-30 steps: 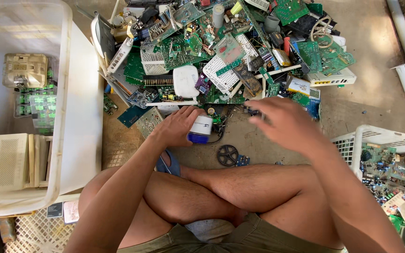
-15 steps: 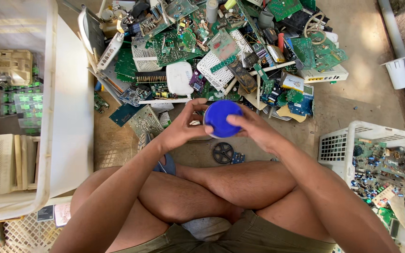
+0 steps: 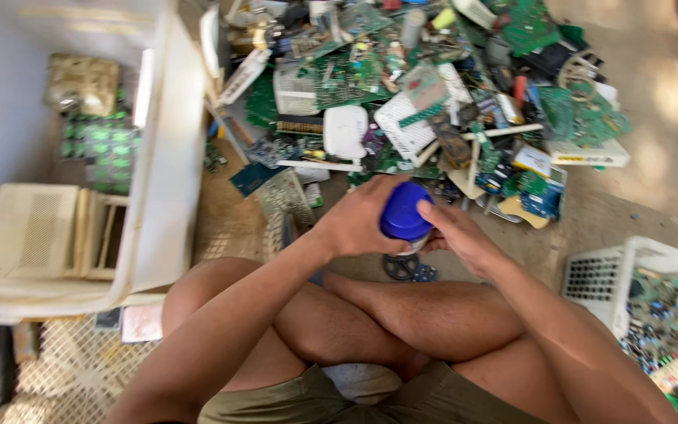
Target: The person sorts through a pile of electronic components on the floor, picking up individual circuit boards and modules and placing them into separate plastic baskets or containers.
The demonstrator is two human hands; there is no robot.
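- Left hand and right hand both wrap their fingers around a blue round part at frame centre
- Pile of circuit boards lies above them

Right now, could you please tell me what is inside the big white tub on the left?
The white tub holds a cream vented case, green circuit boards and a yellowed casing. Its near rim hides whatever lies below.
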